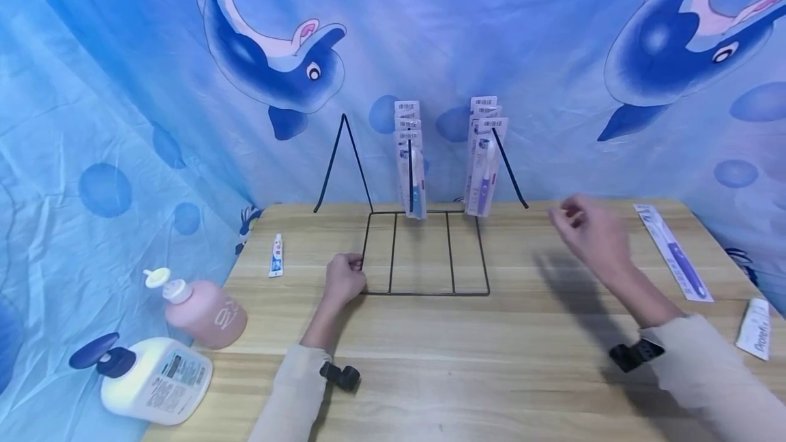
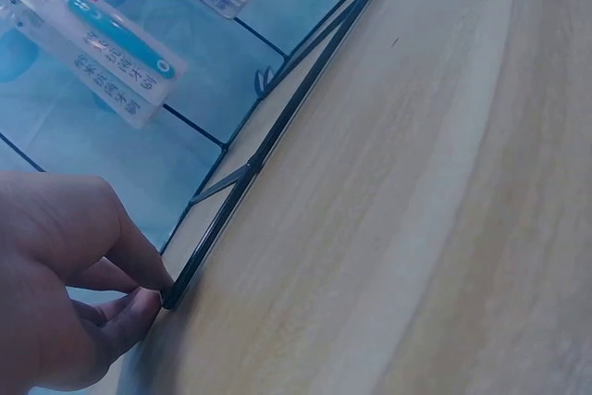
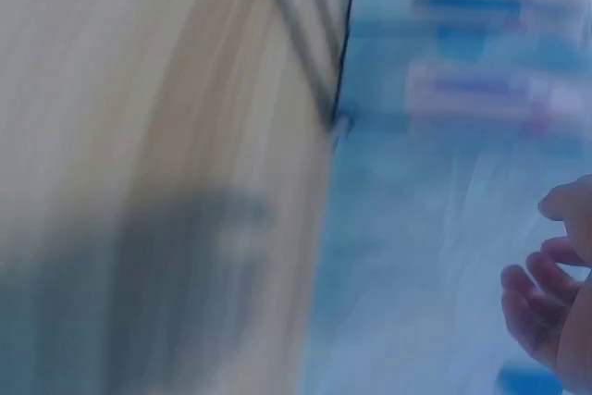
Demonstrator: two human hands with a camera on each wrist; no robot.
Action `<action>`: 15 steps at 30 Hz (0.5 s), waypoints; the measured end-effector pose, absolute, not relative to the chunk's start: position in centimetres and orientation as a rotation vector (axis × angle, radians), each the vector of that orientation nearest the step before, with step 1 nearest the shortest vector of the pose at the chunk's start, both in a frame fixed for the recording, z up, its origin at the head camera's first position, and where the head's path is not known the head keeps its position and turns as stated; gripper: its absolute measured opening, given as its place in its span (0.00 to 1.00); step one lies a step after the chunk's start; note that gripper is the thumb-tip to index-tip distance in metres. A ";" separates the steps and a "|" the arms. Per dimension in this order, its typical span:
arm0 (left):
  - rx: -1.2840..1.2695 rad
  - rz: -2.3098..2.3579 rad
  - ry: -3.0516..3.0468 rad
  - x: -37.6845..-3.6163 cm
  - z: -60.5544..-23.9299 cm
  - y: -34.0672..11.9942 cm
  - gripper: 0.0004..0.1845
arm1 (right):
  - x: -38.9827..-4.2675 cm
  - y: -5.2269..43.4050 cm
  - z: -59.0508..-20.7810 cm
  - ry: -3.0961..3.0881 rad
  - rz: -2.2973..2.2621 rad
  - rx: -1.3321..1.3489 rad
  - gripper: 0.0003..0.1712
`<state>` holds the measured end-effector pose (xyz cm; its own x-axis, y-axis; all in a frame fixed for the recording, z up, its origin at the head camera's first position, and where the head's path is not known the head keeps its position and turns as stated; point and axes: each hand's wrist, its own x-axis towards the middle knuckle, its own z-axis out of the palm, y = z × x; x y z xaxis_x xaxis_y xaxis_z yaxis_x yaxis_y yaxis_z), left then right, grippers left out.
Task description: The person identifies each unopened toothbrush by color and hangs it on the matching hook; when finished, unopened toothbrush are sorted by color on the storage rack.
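Observation:
A black wire display rack (image 1: 424,251) stands on the wooden table (image 1: 467,360), with two rows of packaged toothbrushes (image 1: 410,155) (image 1: 484,155) hanging from its hooks. My left hand (image 1: 345,278) pinches the rack's front left corner (image 2: 171,298) between thumb and fingers. My right hand (image 1: 586,227) hovers blurred above the table, right of the rack, with loosely curled fingers (image 3: 536,293) that hold nothing. A packaged purple toothbrush (image 1: 674,259) lies flat on the table to its right.
A small toothpaste tube (image 1: 277,256) lies left of the rack. A pink bottle (image 1: 199,311) and a white pump bottle (image 1: 150,377) lie off the table's left edge. Another white tube (image 1: 755,328) sits at the right edge. A blue dolphin cloth (image 1: 276,53) hangs behind.

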<state>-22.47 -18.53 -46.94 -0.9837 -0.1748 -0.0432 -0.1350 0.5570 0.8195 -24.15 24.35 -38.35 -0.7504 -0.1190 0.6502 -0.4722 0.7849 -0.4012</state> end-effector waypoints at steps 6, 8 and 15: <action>0.258 -1.406 -2.755 -22.5 -47.1 -18.5 0.30 | -25.3 33.3 -40.9 -2.557 0.626 0.116 0.22; 0.261 -1.409 -2.749 -22.4 -47.0 -18.5 0.30 | -26.2 35.8 -41.6 -2.652 0.601 0.015 0.24; 0.294 -1.396 -2.741 -22.5 -46.9 -18.4 0.30 | -28.6 41.3 -43.2 -2.915 0.523 -0.279 0.33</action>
<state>-22.51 -18.36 -46.95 -0.9805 -0.1921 -0.0403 -0.1456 0.5740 0.8058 -28.59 41.25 -43.24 -0.9687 0.2117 0.1298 0.1534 0.9212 -0.3575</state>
